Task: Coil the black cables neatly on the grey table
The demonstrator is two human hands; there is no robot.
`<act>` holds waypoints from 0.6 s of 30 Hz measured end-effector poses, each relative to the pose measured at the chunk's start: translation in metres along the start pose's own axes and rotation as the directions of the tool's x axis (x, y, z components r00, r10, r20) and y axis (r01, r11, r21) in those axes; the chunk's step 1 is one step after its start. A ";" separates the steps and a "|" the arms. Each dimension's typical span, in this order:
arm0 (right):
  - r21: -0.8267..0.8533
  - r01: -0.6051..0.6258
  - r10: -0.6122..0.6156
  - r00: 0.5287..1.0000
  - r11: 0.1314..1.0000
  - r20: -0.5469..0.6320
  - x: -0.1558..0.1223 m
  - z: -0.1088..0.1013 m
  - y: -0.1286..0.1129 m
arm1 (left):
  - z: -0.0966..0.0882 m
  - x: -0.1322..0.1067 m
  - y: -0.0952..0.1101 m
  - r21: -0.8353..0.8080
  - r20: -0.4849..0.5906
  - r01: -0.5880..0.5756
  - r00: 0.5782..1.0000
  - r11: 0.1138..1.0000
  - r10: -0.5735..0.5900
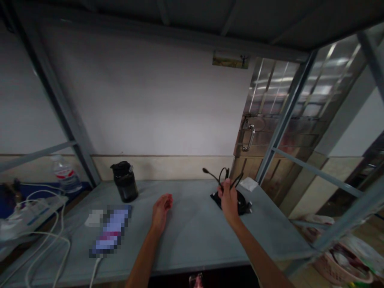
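My right hand [229,200] is closed around a black cable [211,175] at the right side of the grey-blue tabletop [192,236]. Loops and a plug end of the cable stick up above my fingers. Under and beside that hand lies a flat black item [242,203], perhaps a pouch; my hand covers part of it. Over the middle of the table, my left hand [161,211] has its fingers curled in, with nothing visible in them. It is apart from the cable.
A black bottle [124,182] stands at the back left. In front of it lie a phone [111,232], plugged into a white cable [95,272], and a pale card [93,218]. White tissue [249,184] lies back right. Metal posts [286,116] frame the table; a power strip [36,216] sits left.
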State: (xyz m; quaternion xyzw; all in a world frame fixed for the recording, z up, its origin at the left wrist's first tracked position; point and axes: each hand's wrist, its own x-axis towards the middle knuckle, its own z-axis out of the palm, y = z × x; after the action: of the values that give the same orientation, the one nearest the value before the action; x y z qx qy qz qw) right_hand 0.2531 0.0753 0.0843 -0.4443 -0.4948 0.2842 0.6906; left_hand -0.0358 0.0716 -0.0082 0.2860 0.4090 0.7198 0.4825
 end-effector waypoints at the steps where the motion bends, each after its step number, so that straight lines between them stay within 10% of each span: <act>1: -0.026 0.004 -0.003 1.000 1.000 0.011 -0.015 0.015 0.012 | 0.002 -0.002 0.000 0.013 0.021 0.004 1.000 1.000 -0.005; 7: -0.357 0.288 -0.070 0.855 0.889 0.514 -0.089 0.085 0.066 | 0.007 -0.014 -0.001 0.145 0.252 0.070 0.962 0.987 -0.106; 12: -0.343 0.425 -0.042 0.677 0.837 0.735 -0.119 0.094 0.083 | 0.003 -0.012 -0.006 0.119 0.219 0.038 0.974 0.992 -0.063; 18: -0.332 0.416 -0.107 0.744 0.847 0.659 -0.099 0.061 0.080 | 0.002 0.001 -0.016 0.031 0.147 0.048 0.988 0.998 -0.052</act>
State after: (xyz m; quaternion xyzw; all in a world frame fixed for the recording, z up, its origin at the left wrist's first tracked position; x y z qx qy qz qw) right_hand 0.1655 0.0487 -0.0228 -0.4001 -0.8043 0.1852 0.3984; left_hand -0.0272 0.0764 -0.0212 0.3350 0.3888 0.6787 0.5254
